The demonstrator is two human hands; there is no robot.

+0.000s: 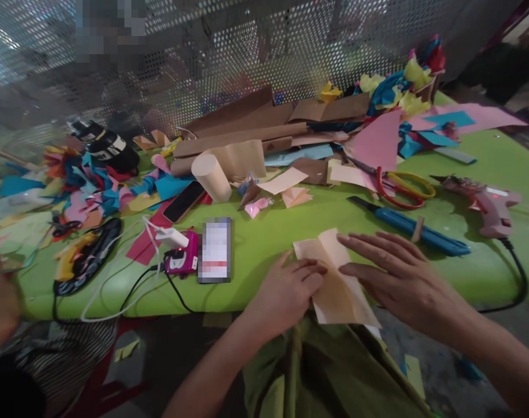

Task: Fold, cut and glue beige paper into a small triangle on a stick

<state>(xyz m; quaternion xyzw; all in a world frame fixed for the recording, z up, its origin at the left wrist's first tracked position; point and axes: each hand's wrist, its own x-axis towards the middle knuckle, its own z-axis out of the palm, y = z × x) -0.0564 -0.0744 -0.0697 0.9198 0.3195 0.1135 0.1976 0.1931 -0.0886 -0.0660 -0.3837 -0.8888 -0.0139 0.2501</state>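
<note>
A peach sheet of paper [334, 290], partly folded, lies at the near edge of the green table [273, 232]. My left hand [285, 293] rests on the sheet's left side with its fingers curled and pressed down on the fold. My right hand [395, 273] lies flat on the right side of the sheet, fingers stretched out and pointing left. Neither hand lifts the paper off the table.
A blue utility knife [416, 232], red-and-yellow scissors [399, 188] and a pink glue gun [486, 203] lie right of the hands. Left are a phone [215, 249], a pink charger [181, 259] with cables, a paper roll [212, 177]. Coloured and brown paper scraps cover the back. Another person's arm [0, 302] is at far left.
</note>
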